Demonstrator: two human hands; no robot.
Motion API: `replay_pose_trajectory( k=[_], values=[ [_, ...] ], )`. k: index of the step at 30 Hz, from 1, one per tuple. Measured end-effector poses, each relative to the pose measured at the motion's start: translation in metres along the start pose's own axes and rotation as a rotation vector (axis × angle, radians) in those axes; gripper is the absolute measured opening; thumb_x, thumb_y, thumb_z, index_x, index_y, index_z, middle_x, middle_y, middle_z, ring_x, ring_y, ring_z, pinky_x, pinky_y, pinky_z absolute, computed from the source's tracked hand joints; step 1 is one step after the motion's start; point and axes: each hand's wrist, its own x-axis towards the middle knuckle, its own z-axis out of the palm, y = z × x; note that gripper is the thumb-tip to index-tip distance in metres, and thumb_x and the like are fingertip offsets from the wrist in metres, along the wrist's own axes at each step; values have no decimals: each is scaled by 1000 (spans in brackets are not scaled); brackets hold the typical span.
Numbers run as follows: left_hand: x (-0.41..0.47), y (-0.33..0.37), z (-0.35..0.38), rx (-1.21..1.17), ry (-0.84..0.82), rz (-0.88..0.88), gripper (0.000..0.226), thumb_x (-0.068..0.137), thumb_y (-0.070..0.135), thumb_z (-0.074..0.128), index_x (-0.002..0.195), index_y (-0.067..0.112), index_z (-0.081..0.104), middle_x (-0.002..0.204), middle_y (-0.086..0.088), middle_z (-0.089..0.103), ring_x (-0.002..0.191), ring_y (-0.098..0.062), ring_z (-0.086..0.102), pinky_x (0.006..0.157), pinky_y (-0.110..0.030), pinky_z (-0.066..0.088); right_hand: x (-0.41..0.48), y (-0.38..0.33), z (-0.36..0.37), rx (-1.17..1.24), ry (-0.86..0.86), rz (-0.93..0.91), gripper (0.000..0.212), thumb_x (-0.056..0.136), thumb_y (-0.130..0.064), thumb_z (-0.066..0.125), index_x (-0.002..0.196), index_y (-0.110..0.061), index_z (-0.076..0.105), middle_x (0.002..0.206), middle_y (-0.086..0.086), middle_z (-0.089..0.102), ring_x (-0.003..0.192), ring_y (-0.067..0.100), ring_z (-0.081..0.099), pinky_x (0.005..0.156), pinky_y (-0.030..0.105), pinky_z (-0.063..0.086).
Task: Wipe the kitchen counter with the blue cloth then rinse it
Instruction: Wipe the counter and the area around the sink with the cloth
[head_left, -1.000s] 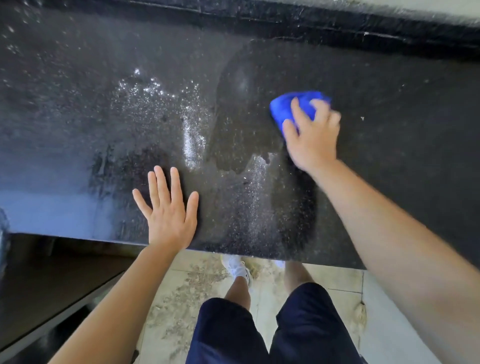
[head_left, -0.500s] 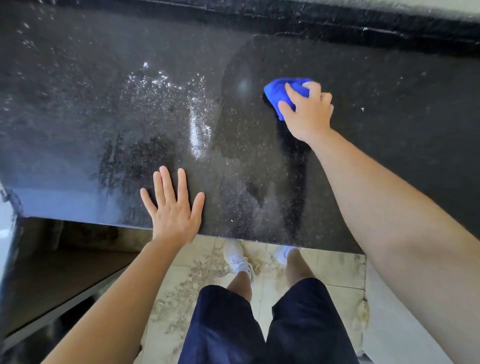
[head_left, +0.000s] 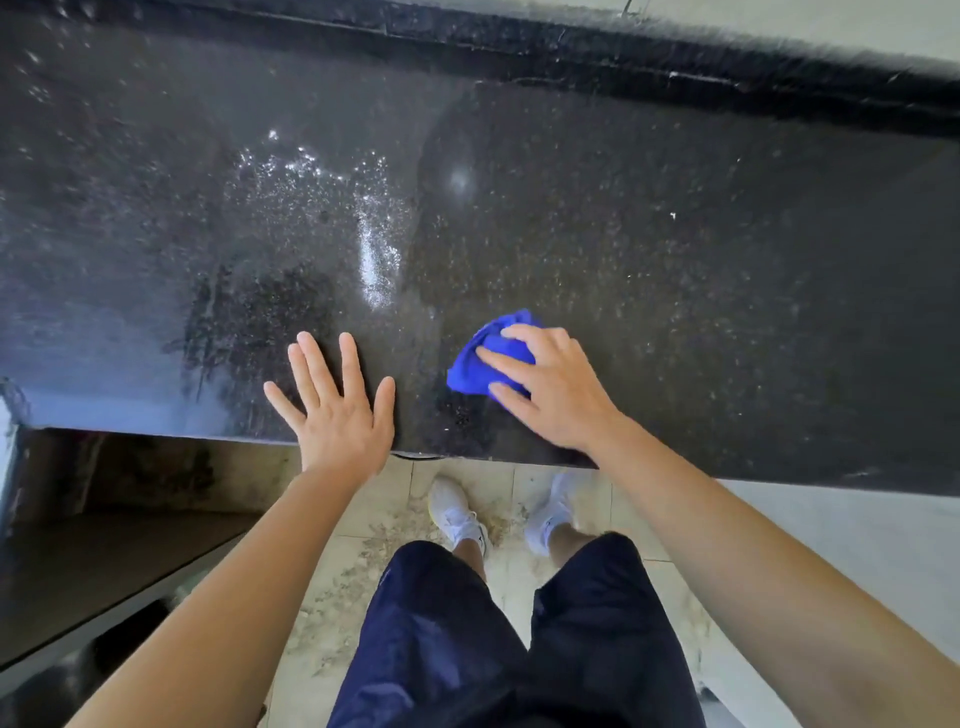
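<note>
The dark speckled stone tabletop glistens with wet streaks and droplets. The pale tiled floor below it is strewn with debris. The bright blue cloth, bunched up, lies near the front edge under the right hand, whose grip curls over it. Just beside it, the left hand rests flat on the tabletop, grip spread apart.

Pale tiled floor below, mottled with brown stains and grit. Dark shelf in shadow at lower left. Strip of light wall at far top right.
</note>
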Motion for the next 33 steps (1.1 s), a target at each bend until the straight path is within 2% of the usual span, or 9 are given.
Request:
replay_pose_trajectory(
  k=[4, 7, 10, 17, 21, 24, 28, 31, 33],
  values=[
    [-13, 10, 11, -10, -76, -19, 77, 98, 67, 10, 157, 25, -17, 162, -14, -27, 149, -30, -27, 116, -64, -14, 72, 63, -33, -74, 89, 517, 51, 99, -52, 46, 148, -41, 44, 155, 4, 33, 125, 42, 39, 106, 50, 33],
    [-8, 9, 17, 47, -62, -7, 81, 96, 71, 8, 157, 24, -18, 162, -17, -26, 148, -32, -28, 117, -61, -14, 106, 81, -45, -95, 22, 620, 54, 101, -52, 41, 153, -40, 33, 158, 4, 24, 130, 40, 33, 109, 48, 27],
    [-9, 8, 20, 68, -50, -16, 82, 96, 72, 9, 157, 24, -16, 163, -17, -24, 149, -33, -26, 118, -61, -13, 81, 56, -21, -136, 87, 543, 55, 99, -53, 41, 151, -36, 39, 156, 7, 29, 124, 41, 37, 105, 49, 32],
    [-11, 6, 17, 92, -96, -32, 84, 94, 74, 9, 158, 24, -16, 163, -16, -25, 150, -33, -25, 119, -60, -11, -87, -40, 26, -16, 85, 196, 44, 100, -38, 54, 141, -25, 57, 143, 15, 48, 102, 37, 44, 93, 47, 43],
    [-12, 9, 13, 102, -100, -38, 85, 93, 75, 10, 158, 25, -16, 163, -15, -26, 150, -31, -26, 119, -59, -11, -136, -29, 17, 26, -19, -1, 41, 100, -27, 57, 141, -22, 55, 143, 11, 46, 102, 35, 45, 97, 47, 46],
    [-12, 11, 13, 109, -100, -40, 86, 92, 76, 10, 157, 26, -17, 163, -15, -26, 150, -31, -25, 120, -59, -11, -130, -2, -5, 55, 68, -34, 39, 101, -30, 51, 138, -19, 59, 140, 13, 48, 107, 39, 48, 98, 49, 44],
    [-12, 13, 14, 124, -96, -31, 86, 92, 76, 9, 157, 27, -18, 163, -14, -26, 150, -31, -25, 120, -59, -11, -74, 65, -42, 19, 312, 344, 43, 101, -33, 51, 142, -20, 57, 146, 17, 45, 119, 42, 42, 106, 47, 34],
    [-13, 14, 15, 127, -87, -29, 85, 92, 76, 8, 157, 27, -18, 163, -14, -25, 150, -31, -25, 120, -58, -11, -41, 79, -32, -1, 182, 637, 48, 105, -39, 42, 151, -28, 44, 159, 10, 29, 131, 42, 34, 113, 49, 28],
    [-13, 13, 16, 136, -80, -30, 85, 92, 76, 7, 157, 27, -19, 163, -14, -25, 150, -32, -25, 120, -58, -11, -34, 56, -12, -19, 207, 676, 47, 104, -40, 41, 149, -30, 46, 161, 9, 29, 134, 41, 33, 115, 51, 22]
  ],
)
